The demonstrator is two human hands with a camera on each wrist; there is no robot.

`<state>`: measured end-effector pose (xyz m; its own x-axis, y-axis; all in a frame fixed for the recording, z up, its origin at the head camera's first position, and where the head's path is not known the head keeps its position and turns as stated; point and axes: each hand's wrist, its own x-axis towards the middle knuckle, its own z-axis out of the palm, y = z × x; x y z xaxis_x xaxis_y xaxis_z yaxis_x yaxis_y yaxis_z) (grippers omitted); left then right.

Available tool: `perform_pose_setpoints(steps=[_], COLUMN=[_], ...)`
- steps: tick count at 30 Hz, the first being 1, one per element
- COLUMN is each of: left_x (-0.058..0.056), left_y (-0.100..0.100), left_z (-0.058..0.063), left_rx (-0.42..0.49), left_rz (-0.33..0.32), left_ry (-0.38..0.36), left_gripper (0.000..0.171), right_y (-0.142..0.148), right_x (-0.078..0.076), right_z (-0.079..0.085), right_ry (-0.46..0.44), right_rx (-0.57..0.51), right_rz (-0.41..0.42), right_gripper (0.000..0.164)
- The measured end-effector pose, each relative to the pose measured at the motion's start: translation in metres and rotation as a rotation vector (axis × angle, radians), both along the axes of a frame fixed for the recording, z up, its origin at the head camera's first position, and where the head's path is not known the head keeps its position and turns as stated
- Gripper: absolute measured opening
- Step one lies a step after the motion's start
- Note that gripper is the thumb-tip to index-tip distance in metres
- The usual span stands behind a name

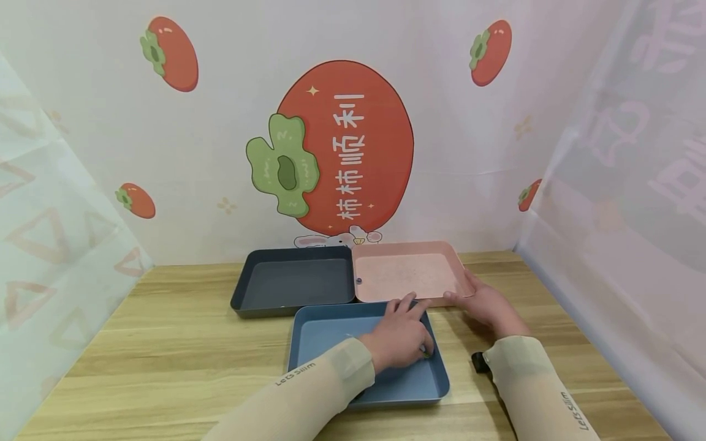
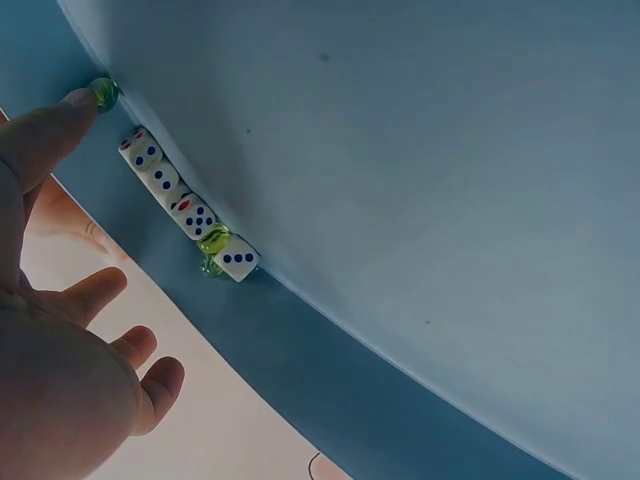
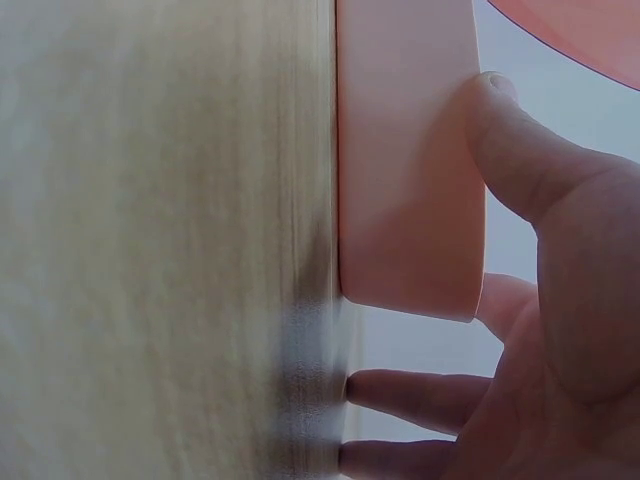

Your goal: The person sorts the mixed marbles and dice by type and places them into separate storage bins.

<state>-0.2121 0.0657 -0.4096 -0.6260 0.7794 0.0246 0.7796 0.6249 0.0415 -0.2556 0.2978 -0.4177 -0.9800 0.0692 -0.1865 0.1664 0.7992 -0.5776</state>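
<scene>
My left hand (image 1: 399, 337) reaches over the blue tray (image 1: 441, 386), its fingers spread at the far right rim. In the left wrist view, the thumb touches a green glass marble (image 2: 104, 94) against the tray wall. Beside it several white dice (image 2: 164, 180) line that wall, with yellow-green marbles (image 2: 213, 240) among them. My right hand (image 1: 488, 306) holds the near right corner of the pink tray (image 1: 455, 269). Its thumb lies at the front rim, and the index finger is partly hidden behind the corner. Other fingertips touch the table in the right wrist view.
A dark grey tray (image 1: 298, 278) stands left of the pink one, behind the blue tray. One small dark ball (image 1: 359, 280) lies at the pink tray's left wall. The wooden table (image 1: 165, 349) ends at a printed cloth backdrop (image 1: 220, 153), with cloth on both sides.
</scene>
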Motion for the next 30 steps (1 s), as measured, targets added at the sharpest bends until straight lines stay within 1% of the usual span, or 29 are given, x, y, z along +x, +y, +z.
perform_pose_setpoints(steps=[5, 11, 15, 21, 25, 30], left_x=[-0.0011, -0.0017, -0.0021, -0.0049, -0.0063, -0.0058], left_y=[0.0011, 0.0015, 0.0003, -0.0037, -0.0062, -0.0081], left_z=[-0.0017, -0.0041, -0.0042, -0.0047, -0.0065, -0.0058], left_rx=[0.011, -0.025, -0.028, -0.032, -0.028, -0.019], left_rz=[0.011, -0.014, -0.013, 0.015, 0.021, 0.024], left_ry=[0.006, 0.012, 0.012, -0.002, -0.005, -0.013], left_gripper=[0.016, 0.009, 0.010, 0.014, 0.014, 0.013], right_y=[0.0001, 0.0001, -0.0005, -0.0020, -0.0027, -0.0022], right_x=[0.0001, 0.0010, 0.0012, 0.0011, 0.0010, 0.0008], right_z=[-0.0003, -0.0007, -0.0003, 0.0004, 0.0003, 0.0000], right_ry=[0.002, -0.002, 0.002, -0.002, -0.001, 0.002], right_rx=[-0.002, -0.020, -0.019, -0.021, -0.031, -0.028], right_rz=[0.003, -0.005, -0.007, -0.018, -0.022, -0.017], right_gripper=[0.103, 0.103, 0.102, 0.103, 0.102, 0.102])
